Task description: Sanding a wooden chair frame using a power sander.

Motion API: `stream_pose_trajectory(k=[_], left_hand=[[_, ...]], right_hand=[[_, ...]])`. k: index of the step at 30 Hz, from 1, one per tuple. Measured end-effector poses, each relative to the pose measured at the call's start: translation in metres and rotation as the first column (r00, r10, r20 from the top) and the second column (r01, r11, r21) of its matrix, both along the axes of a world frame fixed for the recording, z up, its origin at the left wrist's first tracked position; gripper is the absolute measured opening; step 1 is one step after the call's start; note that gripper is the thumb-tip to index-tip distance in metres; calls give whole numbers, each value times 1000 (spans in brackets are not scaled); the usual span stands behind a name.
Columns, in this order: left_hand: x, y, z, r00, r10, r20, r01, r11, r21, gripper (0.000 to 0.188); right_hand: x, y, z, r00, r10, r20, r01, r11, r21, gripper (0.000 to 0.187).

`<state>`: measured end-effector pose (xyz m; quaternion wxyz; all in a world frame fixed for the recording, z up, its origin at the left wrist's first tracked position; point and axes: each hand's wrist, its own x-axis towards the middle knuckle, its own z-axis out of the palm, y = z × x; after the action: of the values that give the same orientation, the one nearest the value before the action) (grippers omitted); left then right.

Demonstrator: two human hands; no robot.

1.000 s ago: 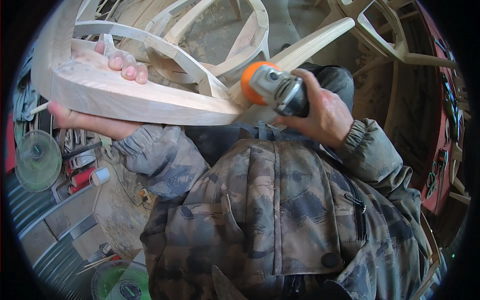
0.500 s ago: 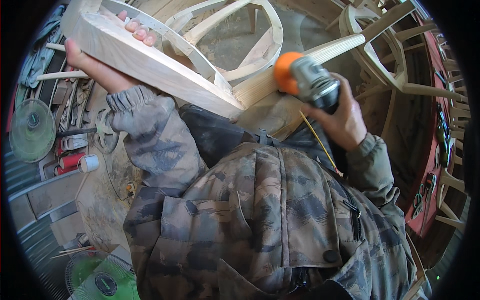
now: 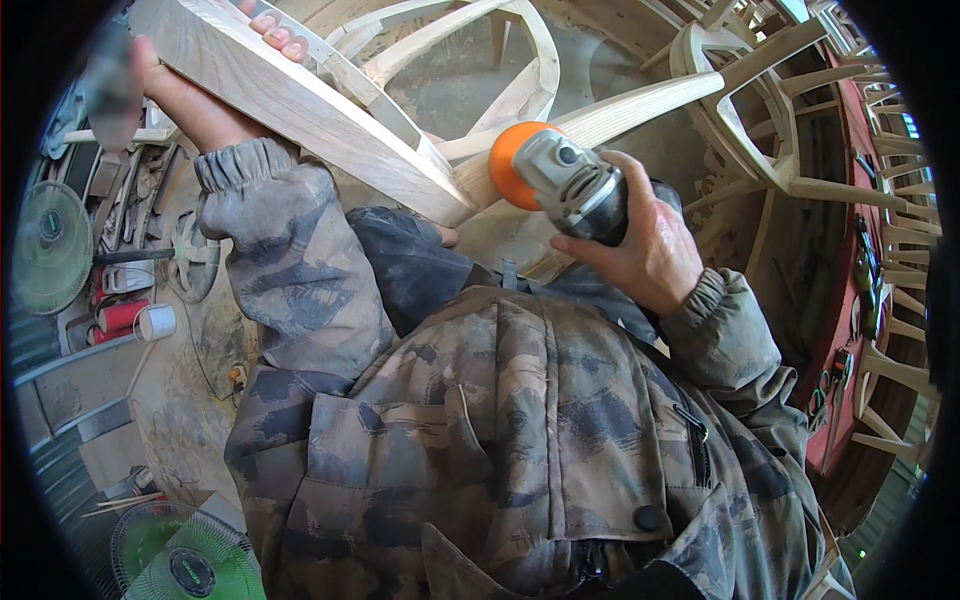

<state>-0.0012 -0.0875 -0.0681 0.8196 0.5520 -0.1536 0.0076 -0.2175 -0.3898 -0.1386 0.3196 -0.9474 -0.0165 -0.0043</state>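
My left hand is wrapped round a thick pale wooden chair frame, its fingertips showing over the far side. The frame slants down to a joint in front of my body, where a long rounded wooden leg runs off to the right. In my right hand is an angle grinder, gripped by its dark body. Its round orange sanding disc is at the leg close to the joint; whether it touches the wood I cannot tell.
Another chair frame stands at the right, beside a red board with scissors and several wooden parts behind it. Fans stand at the left, near a red spool. A blurred grey shape appears beside my left hand.
My right hand has brought the grinder left and slightly down, so the orange disc is closer to the joint. My left hand keeps its hold on the frame. A blurred grey shape has appeared upper left.
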Motion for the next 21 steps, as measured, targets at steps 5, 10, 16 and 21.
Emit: stream_pose_trajectory(k=[5,10,16,21], left_hand=[[2,5,2,999,11,32,-12,999,33,93],[-3,-2,-6,999,29,-23,-30,998,-58,93],[-6,-11,0,998,50,-28,-52,995,-90,93],[3,-4,-6,998,21,-51,-25,997,-68,95]], right_hand=[[1,-27,1,992,-90,85,90,996,8,83],[7,-71,2,930,-346,127,343,938,43,74],[12,-78,4,918,-380,112,371,924,93,75],[3,-7,14,992,-93,-81,94,996,5,79]])
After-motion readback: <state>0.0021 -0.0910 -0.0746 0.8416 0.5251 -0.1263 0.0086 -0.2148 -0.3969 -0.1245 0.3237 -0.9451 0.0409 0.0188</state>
